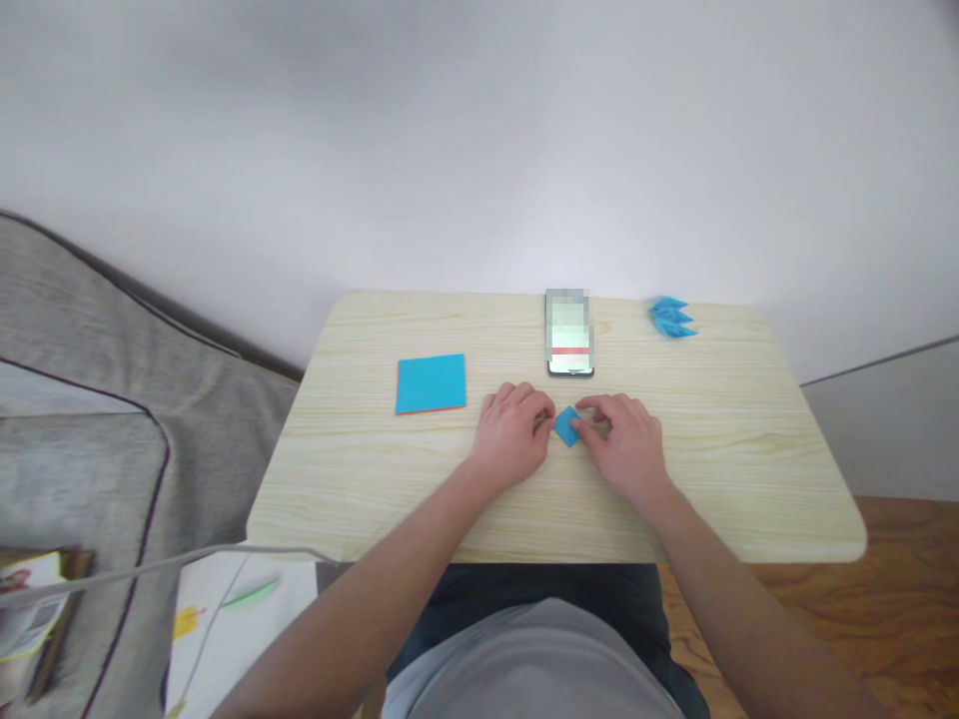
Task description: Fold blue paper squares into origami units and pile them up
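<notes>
A small blue folded paper, diamond-shaped, lies between my two hands near the front middle of the table. My left hand has its thumb and forefinger pinched at the paper's left corner. From the other side, my right hand pinches the paper's right part, its thumb lying over the surface and the forefinger at the upper edge. The curled fingers hide part of the paper's edges.
A stack of blue paper sheets with a red edge lies to the left. Behind my hands is a phone, its screen lit. Pointed blue folded paper pieces sit at the back right of the wooden table, which stands against a white wall.
</notes>
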`<act>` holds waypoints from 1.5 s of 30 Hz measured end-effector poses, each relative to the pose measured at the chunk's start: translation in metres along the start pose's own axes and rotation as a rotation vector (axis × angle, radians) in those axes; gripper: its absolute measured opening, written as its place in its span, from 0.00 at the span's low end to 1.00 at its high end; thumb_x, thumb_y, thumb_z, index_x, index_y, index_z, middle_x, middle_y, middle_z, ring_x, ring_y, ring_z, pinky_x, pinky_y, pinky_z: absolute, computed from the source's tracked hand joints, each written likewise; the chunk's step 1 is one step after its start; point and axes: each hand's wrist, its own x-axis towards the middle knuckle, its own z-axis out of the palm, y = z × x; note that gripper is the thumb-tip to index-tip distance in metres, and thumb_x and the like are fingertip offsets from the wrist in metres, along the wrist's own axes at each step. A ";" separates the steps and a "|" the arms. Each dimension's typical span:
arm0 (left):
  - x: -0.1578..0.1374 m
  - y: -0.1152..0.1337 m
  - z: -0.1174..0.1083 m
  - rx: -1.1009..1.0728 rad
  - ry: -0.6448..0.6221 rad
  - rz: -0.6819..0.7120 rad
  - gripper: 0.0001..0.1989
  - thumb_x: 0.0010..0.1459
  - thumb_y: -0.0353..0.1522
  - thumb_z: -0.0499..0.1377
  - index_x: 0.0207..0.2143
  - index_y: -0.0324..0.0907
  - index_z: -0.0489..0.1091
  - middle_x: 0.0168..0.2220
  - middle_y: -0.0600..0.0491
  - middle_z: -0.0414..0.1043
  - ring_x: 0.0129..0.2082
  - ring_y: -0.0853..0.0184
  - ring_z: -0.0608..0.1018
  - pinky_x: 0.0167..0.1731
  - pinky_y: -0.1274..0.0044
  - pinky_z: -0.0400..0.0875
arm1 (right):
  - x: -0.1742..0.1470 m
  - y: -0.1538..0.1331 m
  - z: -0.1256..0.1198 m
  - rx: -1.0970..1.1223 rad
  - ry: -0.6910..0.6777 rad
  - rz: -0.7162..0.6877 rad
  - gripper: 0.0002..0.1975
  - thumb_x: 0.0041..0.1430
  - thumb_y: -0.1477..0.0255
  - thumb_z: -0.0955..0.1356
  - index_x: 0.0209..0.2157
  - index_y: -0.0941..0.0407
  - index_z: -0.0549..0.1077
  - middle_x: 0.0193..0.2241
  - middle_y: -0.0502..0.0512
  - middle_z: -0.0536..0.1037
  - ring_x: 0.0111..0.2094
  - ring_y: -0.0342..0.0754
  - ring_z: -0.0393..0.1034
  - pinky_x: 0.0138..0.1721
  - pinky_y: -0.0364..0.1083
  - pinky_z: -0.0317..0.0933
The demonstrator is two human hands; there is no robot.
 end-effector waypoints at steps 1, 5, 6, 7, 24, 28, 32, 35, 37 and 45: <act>0.000 0.000 0.000 0.000 0.002 0.002 0.02 0.64 0.31 0.61 0.39 0.48 0.72 0.41 0.52 0.75 0.47 0.57 0.72 0.44 0.64 0.64 | 0.001 -0.001 0.000 -0.001 -0.008 -0.009 0.11 0.63 0.63 0.71 0.47 0.46 0.78 0.37 0.54 0.78 0.42 0.55 0.70 0.39 0.51 0.55; -0.002 0.001 -0.001 0.010 0.013 0.001 0.02 0.64 0.31 0.60 0.39 0.47 0.72 0.42 0.51 0.75 0.48 0.57 0.72 0.44 0.64 0.65 | 0.006 -0.009 -0.001 -0.005 -0.055 -0.047 0.13 0.63 0.69 0.70 0.49 0.47 0.77 0.42 0.55 0.79 0.46 0.57 0.70 0.43 0.54 0.58; -0.003 0.002 -0.002 0.013 0.017 0.001 0.02 0.64 0.31 0.60 0.39 0.47 0.72 0.43 0.51 0.75 0.48 0.57 0.72 0.45 0.64 0.65 | 0.007 -0.010 -0.001 -0.007 -0.071 -0.051 0.13 0.63 0.70 0.69 0.48 0.47 0.77 0.43 0.56 0.78 0.47 0.58 0.70 0.44 0.55 0.58; -0.003 0.002 -0.002 0.017 0.021 0.003 0.02 0.64 0.31 0.60 0.39 0.47 0.72 0.43 0.51 0.75 0.48 0.57 0.72 0.45 0.64 0.65 | 0.009 -0.011 -0.001 -0.008 -0.087 -0.053 0.12 0.62 0.71 0.69 0.47 0.48 0.78 0.44 0.56 0.78 0.48 0.58 0.70 0.45 0.55 0.58; -0.005 0.000 0.000 -0.041 0.073 0.005 0.05 0.62 0.34 0.63 0.42 0.47 0.75 0.43 0.51 0.76 0.49 0.57 0.73 0.47 0.64 0.67 | 0.023 -0.008 -0.010 0.435 -0.258 0.098 0.07 0.54 0.73 0.70 0.37 0.52 0.76 0.32 0.50 0.80 0.34 0.48 0.72 0.39 0.49 0.64; -0.004 -0.001 0.000 -0.117 0.094 0.008 0.08 0.61 0.36 0.65 0.43 0.47 0.77 0.44 0.52 0.78 0.48 0.58 0.74 0.48 0.64 0.68 | 0.023 -0.004 -0.012 0.592 -0.276 0.143 0.07 0.56 0.68 0.72 0.38 0.53 0.79 0.34 0.52 0.82 0.34 0.48 0.74 0.40 0.49 0.66; -0.003 -0.004 0.000 -0.246 0.137 0.026 0.06 0.59 0.34 0.67 0.40 0.47 0.77 0.42 0.55 0.80 0.46 0.61 0.76 0.49 0.65 0.68 | 0.023 -0.005 -0.011 0.753 -0.272 0.169 0.08 0.54 0.65 0.74 0.33 0.54 0.76 0.31 0.51 0.81 0.32 0.47 0.73 0.37 0.48 0.66; -0.003 -0.006 0.001 -0.333 0.157 0.057 0.05 0.58 0.32 0.68 0.37 0.47 0.77 0.40 0.56 0.80 0.44 0.63 0.77 0.48 0.66 0.68 | 0.023 -0.007 -0.009 0.913 -0.284 0.185 0.09 0.52 0.67 0.76 0.32 0.54 0.75 0.32 0.51 0.80 0.33 0.46 0.72 0.39 0.48 0.64; -0.003 -0.006 0.002 -0.346 0.174 0.078 0.03 0.58 0.31 0.67 0.36 0.46 0.76 0.38 0.56 0.80 0.42 0.64 0.78 0.46 0.68 0.69 | 0.023 -0.007 -0.009 0.947 -0.306 0.183 0.09 0.52 0.68 0.76 0.32 0.54 0.75 0.33 0.51 0.80 0.35 0.47 0.72 0.40 0.48 0.64; -0.007 0.000 0.005 -0.119 0.273 0.132 0.02 0.59 0.29 0.62 0.34 0.44 0.74 0.35 0.53 0.79 0.42 0.61 0.76 0.44 0.65 0.65 | 0.014 -0.013 -0.018 0.493 -0.053 -0.075 0.10 0.55 0.71 0.76 0.41 0.49 0.81 0.36 0.52 0.76 0.37 0.48 0.71 0.40 0.49 0.65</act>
